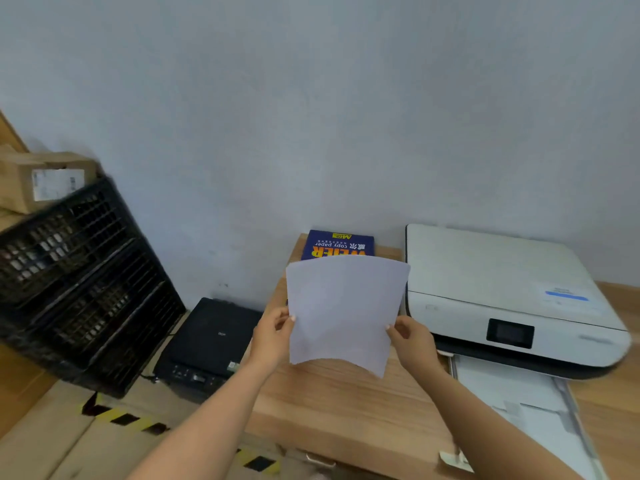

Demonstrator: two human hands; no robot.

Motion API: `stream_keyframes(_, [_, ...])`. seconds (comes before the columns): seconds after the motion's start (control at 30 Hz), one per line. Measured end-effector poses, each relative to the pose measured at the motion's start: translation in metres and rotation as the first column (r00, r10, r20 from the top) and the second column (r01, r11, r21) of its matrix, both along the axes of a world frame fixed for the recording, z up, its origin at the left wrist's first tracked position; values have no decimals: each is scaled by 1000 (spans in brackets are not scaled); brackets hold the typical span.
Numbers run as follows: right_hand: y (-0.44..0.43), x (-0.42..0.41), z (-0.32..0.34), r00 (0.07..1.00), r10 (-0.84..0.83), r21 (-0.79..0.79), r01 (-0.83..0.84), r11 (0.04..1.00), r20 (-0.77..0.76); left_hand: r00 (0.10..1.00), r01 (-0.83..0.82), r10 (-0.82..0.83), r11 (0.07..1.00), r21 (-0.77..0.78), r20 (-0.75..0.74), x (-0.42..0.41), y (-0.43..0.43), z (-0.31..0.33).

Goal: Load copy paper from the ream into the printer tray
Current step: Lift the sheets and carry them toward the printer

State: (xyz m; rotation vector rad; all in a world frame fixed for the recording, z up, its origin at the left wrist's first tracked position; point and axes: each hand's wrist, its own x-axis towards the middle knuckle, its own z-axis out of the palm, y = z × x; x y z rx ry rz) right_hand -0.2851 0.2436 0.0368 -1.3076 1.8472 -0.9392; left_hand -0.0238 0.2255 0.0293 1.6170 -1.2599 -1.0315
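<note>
We look down at a wooden worktop set vs. a pale wall. Both our hands hold up a thin stack of white copy paper, maybe only a few sheets; count can't be told. The left hand pinches the paper's left edge, thumb in front. The right hand pinches the right edge the same way. The paper hangs in the air above the worktop, bowed a little, touching nothing but our fingers.

Behind the paper, at the back of the worktop near the wall, lies the ream in a blue wrapper w/ "copy paper" printed on it. The paper hides its near end, so we can't see how it is opened.

To the right sits a white printer w/ a small dark screen on the front. Its paper tray is pulled out toward us and looks to have white sheets or a pale bed in it; which, we can't tell.

Progress, as we judge it: paper is out of the ream and in hand, approx. halfway. Left to do: carry it right, line it up, lay it in the tray, push the tray in.

On the floor to the left: a black scanner-like device, a black crate, cardboard boxes.
</note>
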Motion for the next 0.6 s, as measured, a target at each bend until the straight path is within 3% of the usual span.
stream_keyframes(0.6, [18, -5, -9, 997, -72, -41, 73, 996, 40, 993, -40, 37, 999, 22, 108, -21, 25, 2])
